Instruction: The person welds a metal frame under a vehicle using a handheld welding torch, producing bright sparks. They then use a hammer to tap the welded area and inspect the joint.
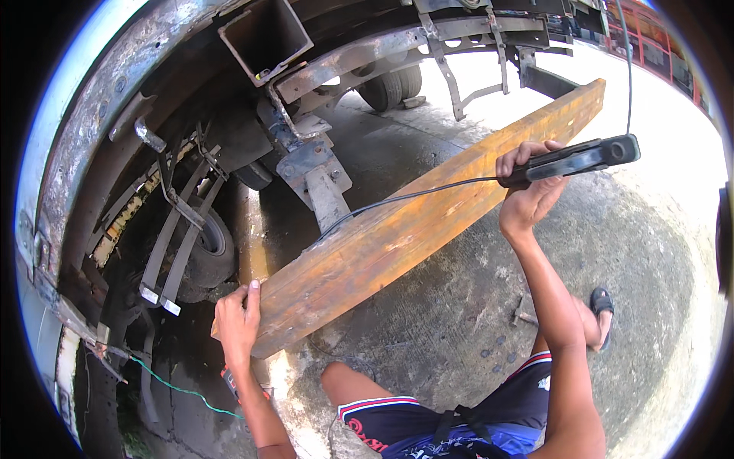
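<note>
A long, flat, orange-brown beam (413, 237) slants across the middle, from near left to far right; I cannot tell whether it is rusty metal or stained wood. My left hand (238, 317) grips its near left end, thumb along the upper edge, the other fingers partly hidden. Above the beam's right part, my right hand (529, 180) is closed round a black handheld tool (585, 159) with a grey lever-like strip. A dark cable (413, 193) runs from this tool down to the beam's upper edge, and another thin cable (629, 69) hangs at its far end.
A vehicle's metal frame (344, 69) with brackets overhangs the far side. Beneath it are wheels (210, 249) and steel straps (172, 241). A green wire (187, 388) hangs at lower left. A hammer-like tool (524, 312) lies on the concrete floor (451, 314) near my sandalled foot (602, 314).
</note>
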